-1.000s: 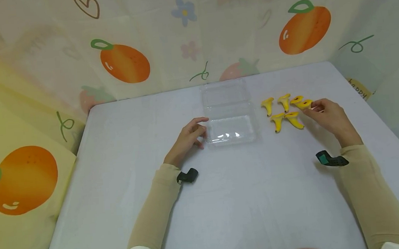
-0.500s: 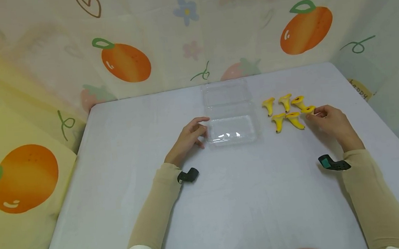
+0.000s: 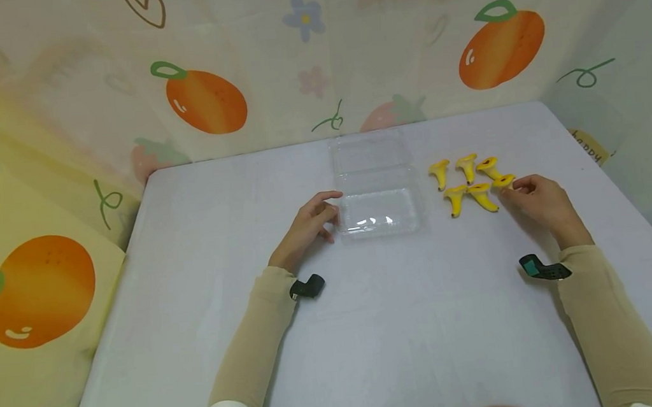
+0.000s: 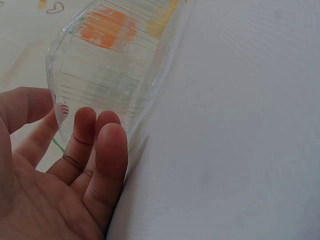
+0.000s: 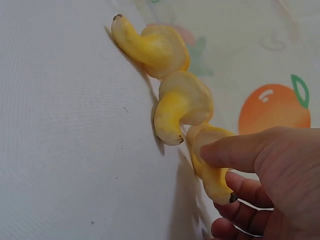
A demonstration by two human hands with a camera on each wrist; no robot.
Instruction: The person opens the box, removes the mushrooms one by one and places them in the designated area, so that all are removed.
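A clear plastic box [image 3: 380,214] lies with its lid [image 3: 369,153] spread open toward the back. My left hand [image 3: 311,222] touches its left rim with relaxed, slightly bent fingers; in the left wrist view the fingertips [image 4: 111,145] stand in front of the box wall [image 4: 102,80]. To the right of the box sit several yellow banana-shaped pieces [image 3: 455,200] with flared, pale caps. My right hand [image 3: 544,205] pinches the nearest right one [image 3: 504,182]; in the right wrist view the thumb [image 5: 235,151] presses on that piece [image 5: 214,180] with fingers beneath it.
A white table [image 3: 404,325] fills the lower view, its back edge against a fruit-printed curtain [image 3: 268,54]. Another patterned cloth [image 3: 631,135] hangs along the right side. Black wrist cameras [image 3: 307,287] sit on both sleeves.
My right hand has moved slightly toward me, bringing the pinched banana-shaped piece away from its neighbour and nearer the front row. The left hand and the box have stayed put.
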